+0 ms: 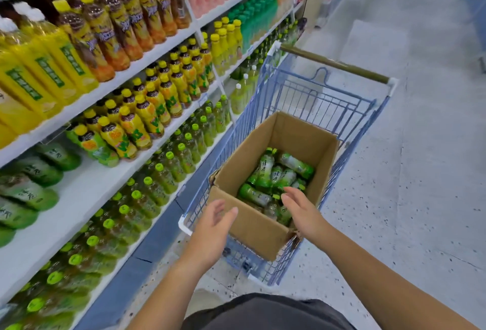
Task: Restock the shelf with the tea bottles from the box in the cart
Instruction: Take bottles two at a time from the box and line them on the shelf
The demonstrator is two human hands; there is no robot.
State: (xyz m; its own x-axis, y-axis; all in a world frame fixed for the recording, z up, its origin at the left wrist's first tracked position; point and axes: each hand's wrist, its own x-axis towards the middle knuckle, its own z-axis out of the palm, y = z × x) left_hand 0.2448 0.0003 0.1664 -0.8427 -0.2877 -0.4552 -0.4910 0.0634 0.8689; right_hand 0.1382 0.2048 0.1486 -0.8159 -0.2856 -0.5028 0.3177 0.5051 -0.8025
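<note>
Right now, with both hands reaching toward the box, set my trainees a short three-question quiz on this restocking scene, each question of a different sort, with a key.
1. True or false: the left hand holds a bottle.
2. The tea bottles in the box are: A) upright in neat rows; B) jumbled on their sides; C) sealed in shrink-wrap.
3. On which side of the cart, from the person's view, does the shelf stand?

Key: 1 false; 2 B; 3 left.
</note>
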